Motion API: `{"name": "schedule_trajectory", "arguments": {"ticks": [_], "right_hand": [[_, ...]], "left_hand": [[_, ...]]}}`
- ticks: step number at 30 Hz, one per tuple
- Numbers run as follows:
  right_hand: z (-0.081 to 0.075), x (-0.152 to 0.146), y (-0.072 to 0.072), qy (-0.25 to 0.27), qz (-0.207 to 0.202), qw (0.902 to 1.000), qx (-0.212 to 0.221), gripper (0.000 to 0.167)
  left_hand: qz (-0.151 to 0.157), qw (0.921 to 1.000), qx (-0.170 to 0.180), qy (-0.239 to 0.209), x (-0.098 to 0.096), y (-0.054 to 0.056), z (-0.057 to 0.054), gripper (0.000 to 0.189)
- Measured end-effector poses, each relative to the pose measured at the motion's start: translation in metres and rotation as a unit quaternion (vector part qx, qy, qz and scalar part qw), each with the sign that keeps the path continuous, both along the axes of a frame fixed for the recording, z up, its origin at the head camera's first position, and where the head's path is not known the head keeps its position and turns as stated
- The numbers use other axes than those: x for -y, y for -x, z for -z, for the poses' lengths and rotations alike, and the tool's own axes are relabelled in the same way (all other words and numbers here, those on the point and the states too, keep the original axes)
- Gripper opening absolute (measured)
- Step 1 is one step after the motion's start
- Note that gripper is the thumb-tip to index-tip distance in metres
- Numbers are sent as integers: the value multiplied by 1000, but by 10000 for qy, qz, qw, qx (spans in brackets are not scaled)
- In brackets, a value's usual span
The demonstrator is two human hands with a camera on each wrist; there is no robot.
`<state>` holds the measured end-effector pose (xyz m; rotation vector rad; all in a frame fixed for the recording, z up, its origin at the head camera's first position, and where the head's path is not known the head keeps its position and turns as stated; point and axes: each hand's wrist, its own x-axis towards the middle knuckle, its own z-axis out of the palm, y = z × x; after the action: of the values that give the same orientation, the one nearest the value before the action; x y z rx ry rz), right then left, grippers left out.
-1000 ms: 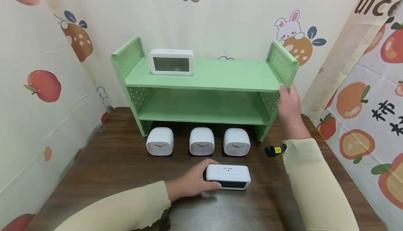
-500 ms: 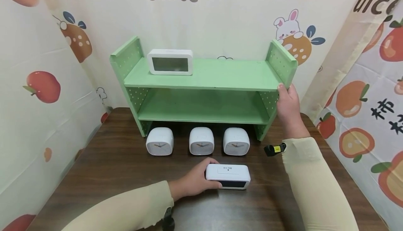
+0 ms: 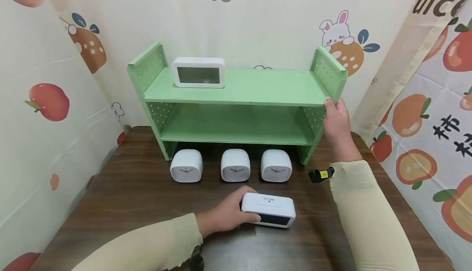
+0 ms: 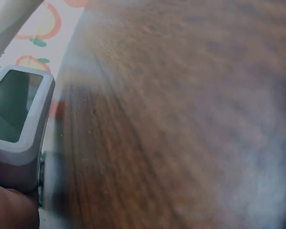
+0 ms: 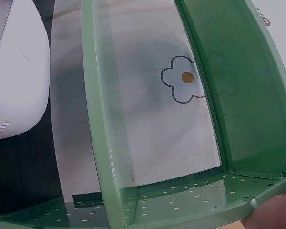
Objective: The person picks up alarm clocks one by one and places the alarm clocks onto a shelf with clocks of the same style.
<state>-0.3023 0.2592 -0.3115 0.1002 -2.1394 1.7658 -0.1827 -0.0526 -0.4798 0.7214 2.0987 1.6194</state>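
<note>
Gripping one end of a white digital clock (image 3: pixel 269 208), the left hand (image 3: pixel 228 212) has a narrow strip of tabletop (image 3: pixel 147 197) before three small clocks (image 3: pixel 235 165); whether the clock touches wood is unclear. The right hand (image 3: pixel 336 123) clasps the right edge of the green shelf (image 3: pixel 236 124), fingers partly hidden.

Digital clock (image 3: pixel 272 209): one end covered by left hand (image 3: pixel 229 212); top lettering (image 3: pixel 268 199) too small to read. Right hand (image 3: pixel 337 124): fingertips partly hidden at green shelf (image 3: pixel 267 85). Tabletop (image 4: pixel 181 105): largely blurred, left wrist view.
</note>
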Motion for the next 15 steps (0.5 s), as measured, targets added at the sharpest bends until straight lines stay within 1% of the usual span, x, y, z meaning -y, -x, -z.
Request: {"name": "schedule_trajectory", "arguments": {"ticks": [5,9,15], "right_hand": [[0,0,0,57,53,10000,42,54],[0,0,0,48,40,10000,46,54],[0,0,1,113,-30,9999,-6,54]], "left_hand": [[44,9999,40,-96,-2,-2,-5,50],[45,9998,45,-173,-1,0,-9,50],[-59,9996,76,-261,1,3,-22,50]]}}
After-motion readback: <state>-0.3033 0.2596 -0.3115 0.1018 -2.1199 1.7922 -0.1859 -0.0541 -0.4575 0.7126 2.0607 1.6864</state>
